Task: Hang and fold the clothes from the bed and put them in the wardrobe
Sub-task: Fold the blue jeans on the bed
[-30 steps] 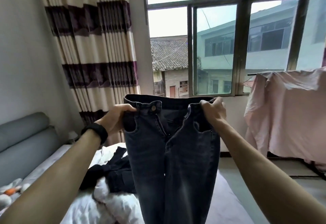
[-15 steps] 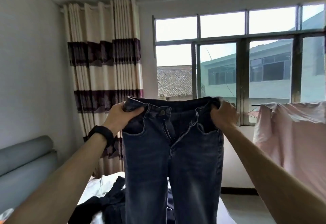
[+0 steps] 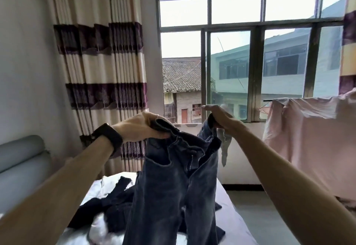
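Observation:
I hold dark blue jeans (image 3: pixel 173 190) up in front of me over the bed (image 3: pixel 229 214). My left hand (image 3: pixel 140 129) grips the left side of the waistband, and my right hand (image 3: pixel 219 117) grips the right side. The waistband sags and twists between my hands, and a grey pocket lining (image 3: pixel 224 148) hangs out below my right hand. The fly is unzipped. The legs hang down out of the frame. Dark clothes (image 3: pixel 109 208) lie crumpled on the white bedding behind the jeans.
A grey padded headboard (image 3: pixel 21 160) is at the left. Striped curtains (image 3: pixel 104 71) hang beside a large window (image 3: pixel 250 61). Pale pink cloth (image 3: pixel 312 134) is draped over a rack at the right. Grey floor (image 3: pixel 256 212) lies between bed and rack.
My hands have turned the waistband, which was stretched flat and now sags crumpled between them, with a pocket lining hanging out. The jeans sit a little lower above the bed.

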`<move>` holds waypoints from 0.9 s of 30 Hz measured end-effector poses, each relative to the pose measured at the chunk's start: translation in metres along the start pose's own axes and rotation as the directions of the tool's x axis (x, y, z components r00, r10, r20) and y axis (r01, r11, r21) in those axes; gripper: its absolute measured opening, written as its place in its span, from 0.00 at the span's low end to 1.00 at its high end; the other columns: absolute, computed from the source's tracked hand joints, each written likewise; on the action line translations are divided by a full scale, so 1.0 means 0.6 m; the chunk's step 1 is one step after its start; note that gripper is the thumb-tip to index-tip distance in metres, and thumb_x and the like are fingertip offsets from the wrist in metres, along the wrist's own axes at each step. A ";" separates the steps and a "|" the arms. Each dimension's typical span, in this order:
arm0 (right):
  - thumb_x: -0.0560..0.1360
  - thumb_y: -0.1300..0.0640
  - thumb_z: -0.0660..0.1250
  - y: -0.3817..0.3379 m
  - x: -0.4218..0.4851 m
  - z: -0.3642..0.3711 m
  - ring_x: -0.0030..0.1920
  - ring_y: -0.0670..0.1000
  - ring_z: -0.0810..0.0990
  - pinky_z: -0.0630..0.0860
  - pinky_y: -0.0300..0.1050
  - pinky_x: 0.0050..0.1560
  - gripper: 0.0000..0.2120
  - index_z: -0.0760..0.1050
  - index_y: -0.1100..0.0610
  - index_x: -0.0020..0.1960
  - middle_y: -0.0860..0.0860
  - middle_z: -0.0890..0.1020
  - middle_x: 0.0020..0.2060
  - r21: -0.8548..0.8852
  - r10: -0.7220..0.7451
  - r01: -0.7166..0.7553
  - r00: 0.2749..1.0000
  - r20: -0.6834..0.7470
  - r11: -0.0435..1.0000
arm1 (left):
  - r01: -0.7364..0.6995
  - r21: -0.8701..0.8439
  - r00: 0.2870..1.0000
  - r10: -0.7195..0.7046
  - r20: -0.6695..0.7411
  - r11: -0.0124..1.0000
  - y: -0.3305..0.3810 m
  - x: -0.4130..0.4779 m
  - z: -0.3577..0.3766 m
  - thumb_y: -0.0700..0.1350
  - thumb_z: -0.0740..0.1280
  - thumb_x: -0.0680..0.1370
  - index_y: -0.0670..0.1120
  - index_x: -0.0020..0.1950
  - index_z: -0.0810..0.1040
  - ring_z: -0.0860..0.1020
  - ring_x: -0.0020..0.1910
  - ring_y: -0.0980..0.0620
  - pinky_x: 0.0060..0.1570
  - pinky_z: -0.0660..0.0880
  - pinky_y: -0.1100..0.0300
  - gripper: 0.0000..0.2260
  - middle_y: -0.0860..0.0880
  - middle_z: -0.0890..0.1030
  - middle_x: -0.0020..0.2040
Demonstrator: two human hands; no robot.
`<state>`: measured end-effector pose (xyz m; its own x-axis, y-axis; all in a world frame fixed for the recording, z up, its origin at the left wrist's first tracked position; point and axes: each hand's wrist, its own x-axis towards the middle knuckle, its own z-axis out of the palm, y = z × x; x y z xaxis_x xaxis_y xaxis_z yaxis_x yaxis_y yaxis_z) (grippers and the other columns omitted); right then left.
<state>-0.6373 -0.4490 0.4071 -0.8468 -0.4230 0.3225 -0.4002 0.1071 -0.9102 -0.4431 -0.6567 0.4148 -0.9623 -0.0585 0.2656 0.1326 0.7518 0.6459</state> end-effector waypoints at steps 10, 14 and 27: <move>0.68 0.81 0.62 -0.025 -0.033 0.061 0.48 0.52 0.83 0.80 0.40 0.39 0.24 0.71 0.55 0.50 0.55 0.82 0.51 -0.109 -0.226 0.273 0.919 0.323 0.956 | -0.089 0.050 0.958 0.099 -0.269 0.995 -0.037 0.011 0.059 0.45 0.80 0.69 0.52 0.51 0.83 0.83 0.46 0.58 0.55 0.79 0.57 0.13 0.56 0.86 0.44; 0.70 0.79 0.66 -0.037 -0.044 0.071 0.45 0.48 0.83 0.81 0.39 0.45 0.22 0.75 0.57 0.55 0.48 0.82 0.53 -0.157 -0.282 0.364 0.879 0.385 0.918 | -0.080 0.189 0.904 0.151 -0.399 0.979 -0.030 0.026 0.071 0.55 0.82 0.63 0.58 0.43 0.82 0.81 0.42 0.62 0.47 0.75 0.64 0.13 0.57 0.84 0.39; 0.72 0.75 0.69 -0.004 -0.054 0.070 0.50 0.56 0.78 0.77 0.58 0.58 0.16 0.72 0.61 0.55 0.57 0.79 0.51 -0.136 -0.255 0.320 0.899 0.357 0.937 | -0.090 -0.053 0.919 0.063 -0.388 0.995 -0.048 0.043 0.094 0.51 0.84 0.61 0.54 0.40 0.86 0.85 0.45 0.52 0.55 0.80 0.48 0.12 0.54 0.86 0.39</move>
<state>-0.5943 -0.4735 0.3881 -0.5337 -0.7287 0.4292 -0.6941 0.0876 -0.7145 -0.4848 -0.6427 0.3628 -0.7843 -0.2618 0.5624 0.2308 0.7185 0.6562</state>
